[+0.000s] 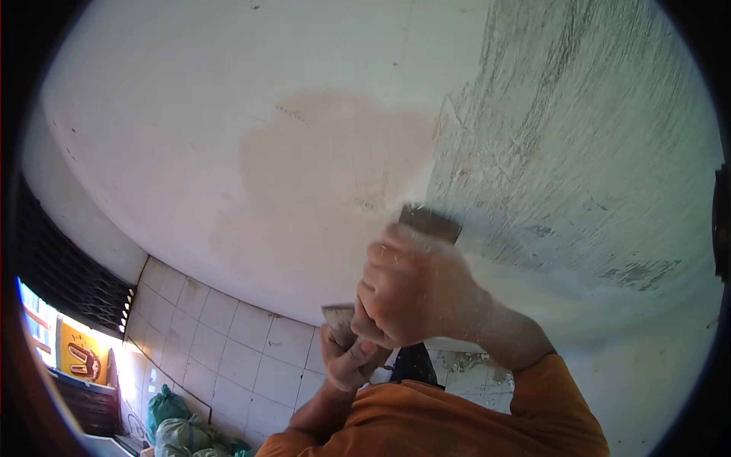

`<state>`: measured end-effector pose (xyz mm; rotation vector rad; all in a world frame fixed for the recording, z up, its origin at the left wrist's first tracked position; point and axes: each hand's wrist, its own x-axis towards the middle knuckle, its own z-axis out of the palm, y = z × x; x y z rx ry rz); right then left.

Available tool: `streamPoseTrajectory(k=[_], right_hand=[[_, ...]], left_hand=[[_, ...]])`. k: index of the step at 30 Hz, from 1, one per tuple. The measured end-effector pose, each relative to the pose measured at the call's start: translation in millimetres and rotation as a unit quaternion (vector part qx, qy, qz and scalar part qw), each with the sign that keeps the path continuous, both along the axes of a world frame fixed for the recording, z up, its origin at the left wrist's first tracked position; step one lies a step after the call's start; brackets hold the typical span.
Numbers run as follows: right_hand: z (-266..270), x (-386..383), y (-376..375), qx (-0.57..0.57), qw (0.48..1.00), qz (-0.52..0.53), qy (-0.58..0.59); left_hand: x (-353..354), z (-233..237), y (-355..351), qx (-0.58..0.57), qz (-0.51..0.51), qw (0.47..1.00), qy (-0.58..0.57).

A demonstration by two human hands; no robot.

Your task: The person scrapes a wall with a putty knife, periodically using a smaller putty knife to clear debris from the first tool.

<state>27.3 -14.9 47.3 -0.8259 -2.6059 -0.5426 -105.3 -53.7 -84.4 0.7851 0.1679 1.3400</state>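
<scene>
Head view, my one feed at this end; I place everything from the scraper [432,222], sides as I see them. Scraper: flat, dark blade at the wall [175,99], near the middle of my view; I cannot tell whether its edge touches the surface. Right hand [419,286]: clenched round the scraper, just below the blade, fingers curled in, a little blurred, handle hidden in the fist. Small white specks around that hand and its forearm.

Left hand [346,365]: below and left of the scraper, thumb and fingers wrapped about a second tool [339,318], whose greyish, flared end juts up out of the grip. The two hands overlap for me, so I cannot tell whether they touch.

Right of the scraper and above it, I note a grey streaked area [586,129] full of scratch lines, with darker spots lower down. Above and left of it, smoother pale surface with a tan patch [327,152]. Below left, tiled floor [236,343]; farther that way, a green bag [166,407] against a paler bag [183,436]. Far left of the scraper, a black grille [61,244], a yellow poster [82,358] under it. Straight below, the person's orange shirt [434,415]
</scene>
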Motion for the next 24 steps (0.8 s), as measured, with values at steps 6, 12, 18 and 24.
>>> streamPoseTrajectory(k=[6, 12, 18, 24], right_hand=[[-10.8, 5.5, -1.2, -0.002, 1.000, 0.003, 0.011], [5.8, 1.4, -4.0, -0.022, 1.000, -0.006, 0.019], [9.9, -1.6, -1.9, -0.020, 0.999, 0.014, 0.033], [-2.9, 3.0, -8.8, -0.060, 0.998, -0.007, 0.017]], left_hand=[[2.2, 2.2, -7.9, -0.044, 0.000, 0.999, 0.029], [-2.7, 17.1, -9.2, -0.046, -0.044, 0.998, -0.009], [-8.5, 20.0, -11.7, -0.034, -0.030, 0.999, 0.015], [-4.1, 16.5, -23.4, -0.086, -0.024, 0.994, 0.069]])
